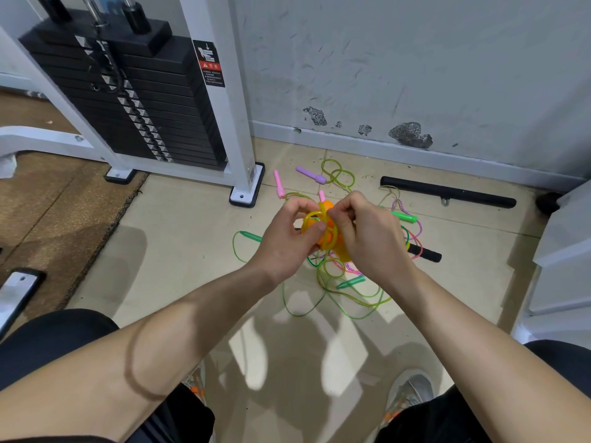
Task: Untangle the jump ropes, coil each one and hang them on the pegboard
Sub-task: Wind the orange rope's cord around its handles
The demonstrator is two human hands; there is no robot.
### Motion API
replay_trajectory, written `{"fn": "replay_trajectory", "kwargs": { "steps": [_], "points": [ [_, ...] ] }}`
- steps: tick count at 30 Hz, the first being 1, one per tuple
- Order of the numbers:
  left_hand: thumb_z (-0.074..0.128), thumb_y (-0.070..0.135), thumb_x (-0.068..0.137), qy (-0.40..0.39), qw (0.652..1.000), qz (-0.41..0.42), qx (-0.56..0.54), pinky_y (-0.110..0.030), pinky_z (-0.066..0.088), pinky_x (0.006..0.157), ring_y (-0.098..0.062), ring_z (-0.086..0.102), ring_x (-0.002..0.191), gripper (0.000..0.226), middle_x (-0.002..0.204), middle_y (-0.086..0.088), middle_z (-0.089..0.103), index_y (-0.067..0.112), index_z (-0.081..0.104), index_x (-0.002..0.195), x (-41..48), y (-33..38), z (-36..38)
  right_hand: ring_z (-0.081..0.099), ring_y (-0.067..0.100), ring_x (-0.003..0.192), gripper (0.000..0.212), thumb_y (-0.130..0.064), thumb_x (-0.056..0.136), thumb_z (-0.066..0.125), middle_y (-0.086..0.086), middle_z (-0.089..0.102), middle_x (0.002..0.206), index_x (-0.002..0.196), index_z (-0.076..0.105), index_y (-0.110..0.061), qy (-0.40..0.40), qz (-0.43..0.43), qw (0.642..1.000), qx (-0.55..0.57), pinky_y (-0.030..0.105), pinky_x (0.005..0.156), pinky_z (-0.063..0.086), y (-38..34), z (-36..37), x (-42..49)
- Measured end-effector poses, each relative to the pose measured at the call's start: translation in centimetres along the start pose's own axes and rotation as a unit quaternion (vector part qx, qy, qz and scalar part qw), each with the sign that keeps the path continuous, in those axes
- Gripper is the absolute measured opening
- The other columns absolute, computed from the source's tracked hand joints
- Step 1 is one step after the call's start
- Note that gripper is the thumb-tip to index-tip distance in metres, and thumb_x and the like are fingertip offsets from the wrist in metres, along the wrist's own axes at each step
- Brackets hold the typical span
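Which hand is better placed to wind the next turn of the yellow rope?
Probably the right hand: it pinches the yellow rope at the coil's top, while the left hand grips the coil with its orange handles.

The tiled floor (pixel 179 251) carries a loose tangle of ropes (pixel 335 282), with a green handle (pixel 251 236), a pink handle (pixel 279 183) and a purple handle (pixel 310 174) around it. A black bar (pixel 447 196) lies near the wall. A machine foot (pixel 246 190) stands on the tiles, beside a brown mat (pixel 48 193).

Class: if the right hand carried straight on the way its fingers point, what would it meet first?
The right hand meets the yellow plastic cord coil it pinches; beyond that, probably the left hand.
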State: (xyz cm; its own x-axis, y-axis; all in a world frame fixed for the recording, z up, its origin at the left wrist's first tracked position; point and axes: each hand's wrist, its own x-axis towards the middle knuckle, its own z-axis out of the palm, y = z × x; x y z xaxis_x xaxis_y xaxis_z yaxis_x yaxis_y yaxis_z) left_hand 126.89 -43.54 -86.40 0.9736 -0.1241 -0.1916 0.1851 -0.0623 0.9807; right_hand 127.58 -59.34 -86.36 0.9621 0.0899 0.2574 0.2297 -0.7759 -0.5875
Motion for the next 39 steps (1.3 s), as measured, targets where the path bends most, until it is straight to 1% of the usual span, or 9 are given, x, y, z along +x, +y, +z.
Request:
{"fn": "replay_trajectory", "kwargs": {
  "steps": [5, 8, 11, 14, 21, 25, 27, 33, 39],
  "points": [
    [0.066, 0.008, 0.094, 0.015, 0.999, 0.035, 0.031, -0.036, 0.059, 0.074, -0.025, 0.069, 0.093, 0.028, 0.121, -0.006, 0.065, 0.025, 0.043, 0.093, 0.8, -0.7, -1.1, 0.063, 0.018, 0.077, 0.033, -0.029, 0.086, 0.075, -0.003, 0.065, 0.084, 0.111, 0.055, -0.022, -0.130, 0.033, 0.987, 0.090, 0.043, 0.074, 0.052, 0.5, -0.2, -0.2],
    [0.068, 0.022, 0.089, 0.014, 0.996, 0.050, 0.069, -0.046, 0.061, 0.081, -0.028, 0.069, 0.097, 0.021, 0.110, -0.005, 0.069, 0.027, 0.049, 0.084, 1.1, -1.2, -1.1, 0.061, 0.015, 0.069, 0.042, -0.020, 0.076, 0.083, -0.004, 0.063, 0.077, 0.109, 0.058, -0.023, -0.121, 0.066, 0.985, 0.103, 0.036, 0.069, 0.053, 0.3, -0.4, -0.2],
    [0.072, 0.026, 0.087, 0.034, 0.991, 0.060, 0.117, -0.050, 0.059, 0.080, -0.023, 0.068, 0.081, 0.016, 0.092, -0.001, 0.071, 0.029, 0.057, 0.086, 1.1, -1.8, -1.1, 0.055, 0.001, 0.055, 0.035, -0.006, 0.076, 0.082, -0.014, 0.059, 0.064, 0.102, 0.064, -0.021, -0.115, 0.132, 0.964, 0.200, 0.025, 0.060, 0.053, 0.2, -0.2, -0.2],
    [0.075, 0.027, 0.086, 0.056, 0.984, 0.071, 0.153, -0.047, 0.058, 0.079, -0.024, 0.069, 0.079, 0.012, 0.085, 0.001, 0.072, 0.029, 0.064, 0.089, 1.1, -2.1, -1.0, 0.065, 0.009, 0.060, 0.034, 0.000, 0.075, 0.081, -0.007, 0.066, 0.068, 0.102, 0.067, -0.017, -0.105, 0.169, 0.948, 0.250, 0.030, 0.062, 0.058, 0.1, 0.3, -0.4],
    [0.067, 0.028, 0.089, 0.076, 0.974, 0.089, 0.193, -0.041, 0.057, 0.078, -0.015, 0.067, 0.078, 0.006, 0.096, 0.008, 0.074, 0.033, 0.070, 0.092, 1.4, -2.2, -0.8, 0.075, 0.026, 0.075, 0.024, -0.009, 0.084, 0.078, 0.010, 0.076, 0.082, 0.107, 0.073, -0.015, -0.077, 0.219, 0.933, 0.275, 0.044, 0.073, 0.063, 0.4, 0.3, -0.3],
    [0.066, 0.023, 0.093, 0.091, 0.974, 0.082, 0.192, -0.036, 0.054, 0.098, -0.011, 0.065, 0.113, 0.014, 0.132, 0.007, 0.065, 0.028, 0.073, 0.103, 1.2, -2.4, -0.1, 0.072, 0.024, 0.070, 0.020, -0.002, 0.086, 0.074, 0.012, 0.075, 0.079, 0.104, 0.074, -0.012, -0.101, 0.253, 0.912, 0.307, 0.044, 0.072, 0.063, 0.5, 0.3, 0.1],
    [0.066, 0.025, 0.093, 0.090, 0.969, 0.080, 0.213, -0.039, 0.053, 0.099, -0.015, 0.065, 0.117, 0.016, 0.140, 0.006, 0.061, 0.025, 0.072, 0.108, 1.2, -2.6, -0.1, 0.066, 0.023, 0.065, 0.021, 0.002, 0.087, 0.071, 0.012, 0.073, 0.076, 0.106, 0.073, -0.007, -0.114, 0.284, 0.889, 0.342, 0.044, 0.073, 0.062, 0.6, 0.3, 0.3],
    [0.066, 0.035, 0.086, 0.077, 0.968, 0.109, 0.211, -0.045, 0.060, 0.083, -0.016, 0.071, 0.097, 0.020, 0.129, 0.017, 0.065, 0.034, 0.069, 0.106, 0.8, -2.2, -0.5, 0.058, 0.018, 0.063, 0.021, 0.008, 0.094, 0.059, 0.008, 0.065, 0.073, 0.109, 0.070, -0.002, -0.145, 0.310, 0.856, 0.387, 0.035, 0.071, 0.055, 1.3, 0.2, 0.7],
    [0.074, 0.019, 0.087, 0.020, 0.966, 0.160, 0.203, -0.038, 0.059, 0.089, -0.007, 0.067, 0.107, 0.027, 0.125, 0.022, 0.065, 0.032, 0.068, 0.110, 0.6, -2.3, -1.0, 0.054, 0.017, 0.066, 0.028, 0.012, 0.095, 0.052, 0.011, 0.061, 0.081, 0.115, 0.068, 0.002, -0.163, 0.356, 0.791, 0.470, 0.029, 0.071, 0.053, 1.3, 0.2, 0.0]
  ]
}}
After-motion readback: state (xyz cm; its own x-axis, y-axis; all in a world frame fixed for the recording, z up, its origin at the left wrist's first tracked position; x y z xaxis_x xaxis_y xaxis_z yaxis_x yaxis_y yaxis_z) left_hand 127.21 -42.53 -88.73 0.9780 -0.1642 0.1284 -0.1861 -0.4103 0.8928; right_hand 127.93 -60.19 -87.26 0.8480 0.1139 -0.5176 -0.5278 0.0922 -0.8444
